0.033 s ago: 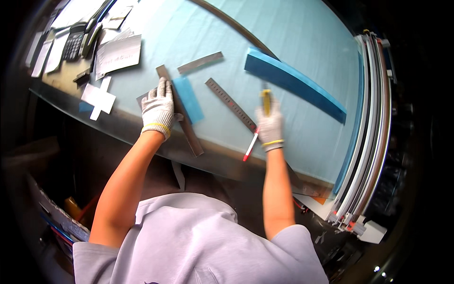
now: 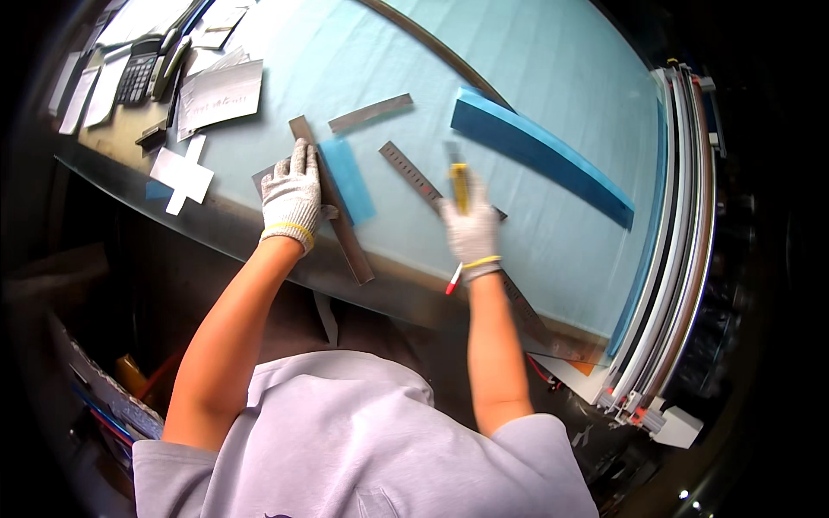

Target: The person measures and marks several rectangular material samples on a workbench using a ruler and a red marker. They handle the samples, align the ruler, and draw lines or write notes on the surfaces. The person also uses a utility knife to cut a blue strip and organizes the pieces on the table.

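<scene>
My left hand [image 2: 292, 203], in a white knit glove, lies with its fingers stretched out along a straight metal strip [image 2: 342, 233], the thumb reaching across it. Beside the strip lies a light-blue sheet piece [image 2: 348, 177]; part of a grey plate [image 2: 261, 177] shows by the left hand's fingers. In my right hand [image 2: 471, 226], also gloved and blurred by motion, is a yellow utility knife [image 2: 461, 188], its tip pointing away from me. Under that hand lies a steel ruler [image 2: 408, 175], partly hidden, with a red-and-white pen [image 2: 454, 279] by the wrist.
A short metal strip [image 2: 371, 112] and a long blue bar [image 2: 540, 155] lie farther back on the pale-blue worktop [image 2: 553, 259]. On the left are papers [image 2: 223, 95], a calculator [image 2: 136, 79] and a white cross-shaped piece [image 2: 183, 177]. Long rails [image 2: 678, 233] border the right side.
My right hand has moved left with the utility knife, uncovering more of the ruler's near end and hiding more of the pen. My left hand stays on the metal strip.
</scene>
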Demonstrator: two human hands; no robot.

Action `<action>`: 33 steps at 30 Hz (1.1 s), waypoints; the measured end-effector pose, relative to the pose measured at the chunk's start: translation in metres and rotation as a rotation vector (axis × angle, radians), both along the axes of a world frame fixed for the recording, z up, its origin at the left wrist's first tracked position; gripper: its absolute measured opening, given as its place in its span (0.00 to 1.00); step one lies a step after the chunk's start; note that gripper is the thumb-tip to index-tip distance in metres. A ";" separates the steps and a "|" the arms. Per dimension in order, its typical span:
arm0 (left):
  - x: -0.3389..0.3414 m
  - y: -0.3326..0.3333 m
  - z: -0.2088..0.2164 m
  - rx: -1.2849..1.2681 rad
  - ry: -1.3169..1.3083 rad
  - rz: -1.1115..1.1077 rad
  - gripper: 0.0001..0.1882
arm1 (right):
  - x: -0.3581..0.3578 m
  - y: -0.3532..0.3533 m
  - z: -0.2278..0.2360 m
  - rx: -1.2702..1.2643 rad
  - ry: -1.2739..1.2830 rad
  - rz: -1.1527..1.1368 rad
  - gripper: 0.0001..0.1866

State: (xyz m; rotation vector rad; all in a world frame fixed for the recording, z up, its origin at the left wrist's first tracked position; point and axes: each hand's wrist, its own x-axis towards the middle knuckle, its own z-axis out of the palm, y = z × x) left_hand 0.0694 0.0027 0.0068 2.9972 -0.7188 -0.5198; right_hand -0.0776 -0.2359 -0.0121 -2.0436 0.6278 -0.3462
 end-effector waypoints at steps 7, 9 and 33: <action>-0.002 0.003 -0.008 -0.060 -0.048 0.010 0.58 | 0.108 0.108 0.022 -0.276 0.354 0.368 0.34; -0.003 0.002 -0.011 -0.106 -0.076 0.022 0.56 | 0.109 0.111 0.020 -0.309 0.369 0.387 0.34; 0.001 -0.001 -0.002 -0.036 -0.014 0.004 0.62 | -0.054 0.110 0.046 -0.350 0.539 0.487 0.38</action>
